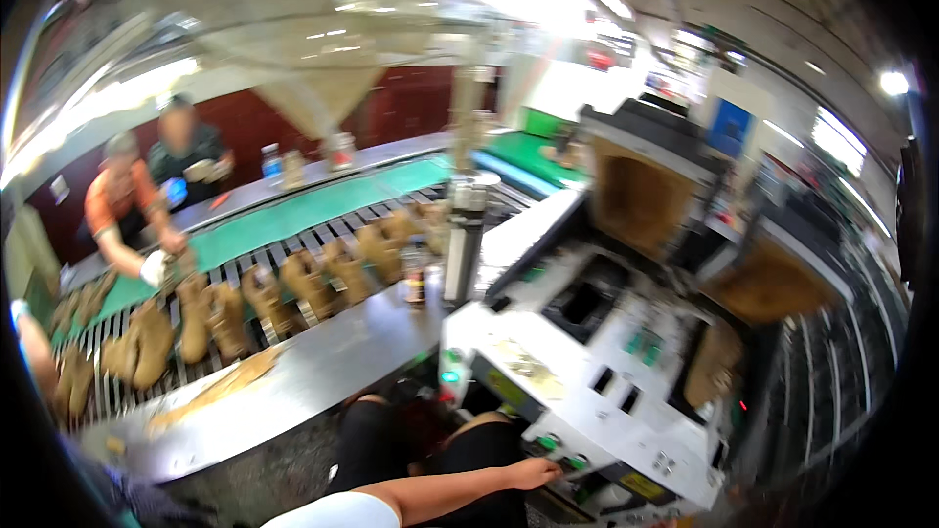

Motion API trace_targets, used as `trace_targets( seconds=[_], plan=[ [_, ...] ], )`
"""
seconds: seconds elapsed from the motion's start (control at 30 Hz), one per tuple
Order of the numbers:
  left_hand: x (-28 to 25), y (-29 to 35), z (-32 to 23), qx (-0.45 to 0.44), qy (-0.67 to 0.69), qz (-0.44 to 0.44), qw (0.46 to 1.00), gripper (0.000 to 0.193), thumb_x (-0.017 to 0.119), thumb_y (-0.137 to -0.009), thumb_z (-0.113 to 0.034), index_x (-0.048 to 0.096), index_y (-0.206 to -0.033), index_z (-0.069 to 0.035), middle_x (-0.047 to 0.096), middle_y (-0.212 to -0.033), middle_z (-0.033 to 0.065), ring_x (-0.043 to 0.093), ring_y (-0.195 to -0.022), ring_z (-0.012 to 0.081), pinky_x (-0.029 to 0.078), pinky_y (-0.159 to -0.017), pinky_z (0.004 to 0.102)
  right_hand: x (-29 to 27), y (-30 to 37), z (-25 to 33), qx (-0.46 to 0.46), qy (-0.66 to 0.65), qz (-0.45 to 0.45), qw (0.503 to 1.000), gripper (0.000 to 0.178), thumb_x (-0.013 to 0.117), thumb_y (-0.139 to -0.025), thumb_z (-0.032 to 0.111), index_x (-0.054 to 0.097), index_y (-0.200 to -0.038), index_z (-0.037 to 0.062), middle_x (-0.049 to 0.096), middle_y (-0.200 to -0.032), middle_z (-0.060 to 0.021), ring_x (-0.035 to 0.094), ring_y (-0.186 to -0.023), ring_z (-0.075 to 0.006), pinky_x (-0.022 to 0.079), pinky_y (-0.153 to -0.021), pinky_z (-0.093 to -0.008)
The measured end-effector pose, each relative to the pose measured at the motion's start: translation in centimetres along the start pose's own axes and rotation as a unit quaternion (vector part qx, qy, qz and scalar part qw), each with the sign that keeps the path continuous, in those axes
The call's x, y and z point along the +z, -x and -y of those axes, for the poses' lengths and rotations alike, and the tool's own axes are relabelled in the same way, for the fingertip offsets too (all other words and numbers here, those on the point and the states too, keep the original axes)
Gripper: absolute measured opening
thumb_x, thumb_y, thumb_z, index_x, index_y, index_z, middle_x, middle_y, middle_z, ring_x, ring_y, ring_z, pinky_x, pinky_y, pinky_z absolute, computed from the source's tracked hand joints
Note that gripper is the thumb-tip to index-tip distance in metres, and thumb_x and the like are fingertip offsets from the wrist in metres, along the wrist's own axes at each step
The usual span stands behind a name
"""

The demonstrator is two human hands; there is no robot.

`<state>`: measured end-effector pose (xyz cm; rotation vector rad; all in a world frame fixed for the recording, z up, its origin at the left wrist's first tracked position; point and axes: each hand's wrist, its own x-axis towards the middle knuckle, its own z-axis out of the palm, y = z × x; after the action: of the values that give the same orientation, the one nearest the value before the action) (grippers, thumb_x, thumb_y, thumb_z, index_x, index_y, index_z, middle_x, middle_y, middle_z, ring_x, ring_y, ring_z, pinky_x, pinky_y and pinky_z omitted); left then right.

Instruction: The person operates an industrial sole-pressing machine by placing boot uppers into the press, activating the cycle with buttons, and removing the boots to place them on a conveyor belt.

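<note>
My left hand (534, 472), at the end of a bare forearm with a white sleeve, reaches across my lap to the front edge of a white machine (631, 450). Its fingers look curled together beside the green buttons (550, 442); whatever they may hold is hidden. My right hand is out of sight. Two hinged covers with brown inner faces (641, 198) stand raised on the machine. Below one lies a brown shoe-shaped piece (714, 364); below the other is a dark recess (591, 299). Several tan shoes or shoe uppers (262, 295) line the roller conveyor at left.
A metal ledge (342, 381) edges the conveyor, with a tan sheet (220, 389) and a bottle (415, 274) on it. Across the green belt (323, 200) are two people; one, in orange (122, 198), handles a shoe with a gloved hand. A metal post (464, 235) stands beside the machine.
</note>
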<state>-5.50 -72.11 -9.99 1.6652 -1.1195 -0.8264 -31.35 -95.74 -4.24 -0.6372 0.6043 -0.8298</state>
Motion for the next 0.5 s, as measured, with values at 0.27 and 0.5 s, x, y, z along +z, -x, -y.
trace_targets(
  seconds=[0.27, 0.5],
  plan=[
    [-12.0, 22.4, 6.5, -0.09, 0.349, -0.383, 0.851, 0.02, 0.056, -0.093, -0.018, 0.063, -0.102, -0.003, 0.061, -0.083, 0.004, 0.06, -0.078, 0.0119, 0.05, -0.069, 0.0266, 8.3, 2.6, -19.1, 0.046, 0.419, 0.143, 0.895, 0.024, 0.062, -0.085, 0.021, 0.065, -0.098, 0.001, 0.065, -0.099, -0.0109, 0.061, -0.085, -0.0254, 0.049, -0.074, -0.0349],
    [-18.1, 44.7, 9.7, -0.048, 0.374, -0.72, 0.583, 0.016, 0.06, -0.088, -0.012, 0.061, -0.1, -0.002, 0.062, -0.082, 0.006, 0.061, -0.073, 0.0131, 0.052, -0.067, 0.0266, 19.2, 7.8, -27.0, -0.136, 0.751, 0.35, 0.543, 0.024, 0.062, -0.081, 0.032, 0.068, -0.084, 0.0087, 0.066, -0.079, -0.0151, 0.062, -0.072, -0.0323, 0.049, -0.068, -0.0417]
  ],
)
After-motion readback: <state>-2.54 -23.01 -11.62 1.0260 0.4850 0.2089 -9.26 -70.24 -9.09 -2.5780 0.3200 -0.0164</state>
